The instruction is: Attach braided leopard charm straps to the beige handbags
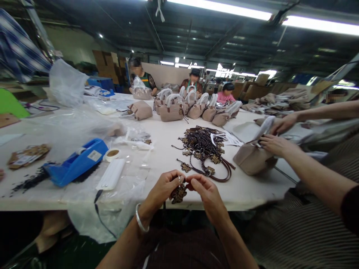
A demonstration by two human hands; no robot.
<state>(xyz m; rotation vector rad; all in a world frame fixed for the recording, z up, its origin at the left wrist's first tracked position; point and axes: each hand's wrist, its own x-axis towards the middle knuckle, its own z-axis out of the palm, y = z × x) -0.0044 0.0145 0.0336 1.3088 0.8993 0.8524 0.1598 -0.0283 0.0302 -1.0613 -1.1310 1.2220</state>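
Close to the table's front edge, my left hand [165, 188] pinches a brown flower-shaped bag charm [178, 193] with a metal ring at its top. Just beside it, my right hand [206, 190] has thumb and fingers pressed together near the ring. What lies between those right fingertips is too small to make out. Beyond my hands is a heap of dark braided cords with flower charms [200, 144]. A brown leather strap [228, 168] curves out of the heap on the right.
A blue tape dispenser [78, 160], tape roll [112, 154] and white power bank [112, 173] lie left, near plastic sheeting. Several beige handbags [171, 111] stand farther back. At right, a co-worker's hands [276, 144] hold another handbag [252, 160]. People sit across the table [162, 149].
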